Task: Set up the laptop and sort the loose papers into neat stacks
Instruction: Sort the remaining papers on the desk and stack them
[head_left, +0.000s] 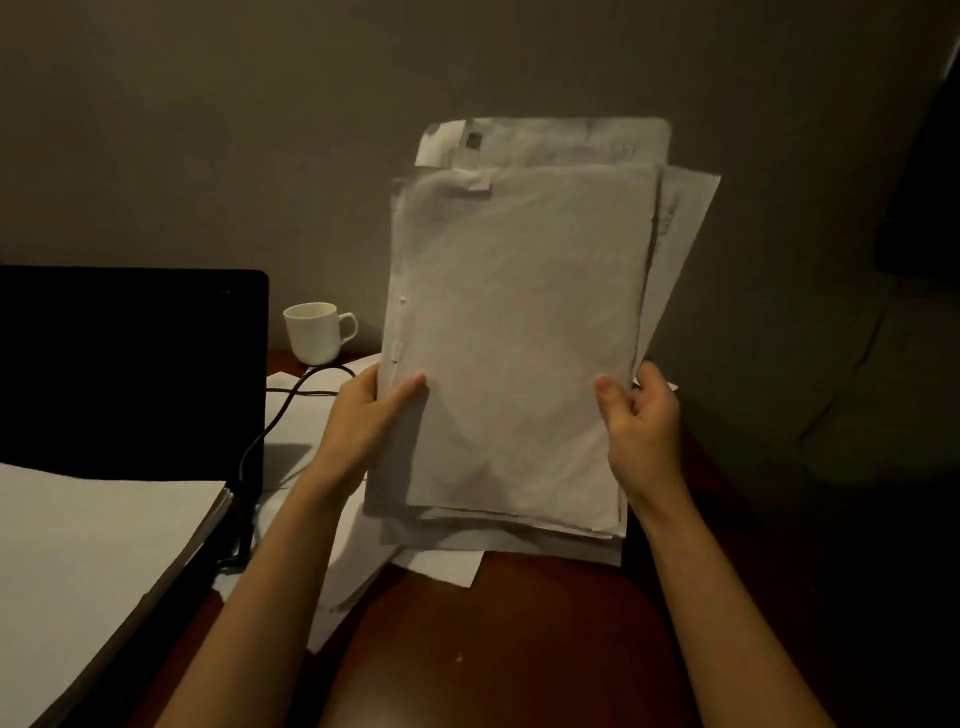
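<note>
We see two bare forearms with no sleeves reaching the wrists, ending in the left hand (371, 410) and right hand (641, 426) (no rings, watch or bracelets show in this dim light).

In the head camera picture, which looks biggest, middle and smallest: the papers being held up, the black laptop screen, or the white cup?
1. Held papers, gripped by the left hand and right hand; they are nearer the camera, so this lead is unsure.
2. Laptop screen, partly cut off by the picture edge.
3. White cup, clearly smallest.
</note>
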